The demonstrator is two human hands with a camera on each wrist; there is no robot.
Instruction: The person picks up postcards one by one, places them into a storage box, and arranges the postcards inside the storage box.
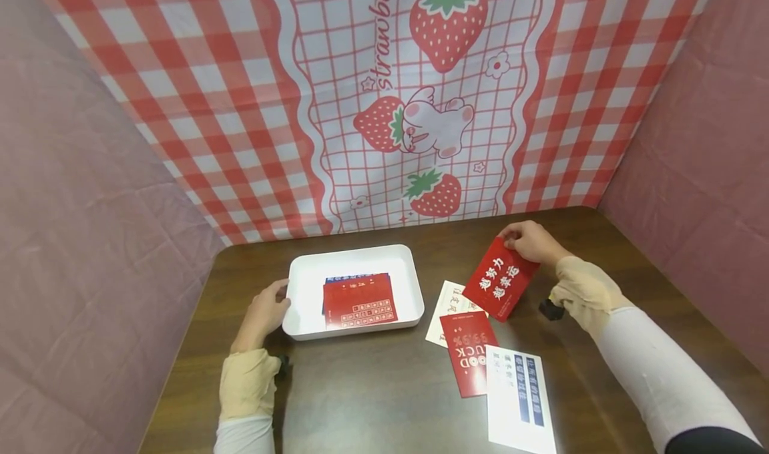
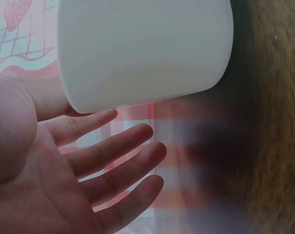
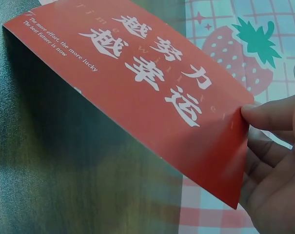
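Pinches red rectangular paper card (image 1: 501, 284) with white Chinese lettering by its edge, thumb and fingers of right hand (image 1: 535, 242) closed on it; tilted, right of shallow white rectangular tray (image 1: 345, 264). Touches tray's left end with left hand (image 1: 260, 317), fingers loosely straight, spread. In tray: red printed card (image 1: 360, 297) atop blue card (image 1: 360, 278). Right of tray, overlapping on brown wood-grain table (image 1: 360, 400): cream card (image 1: 442, 310), "GOOD LUCK" red card (image 1: 465, 334), white card with blue blocks (image 1: 510, 414).

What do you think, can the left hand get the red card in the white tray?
Probably yes: the left hand is right beside the tray, which has no lid, and nothing covers that red card.
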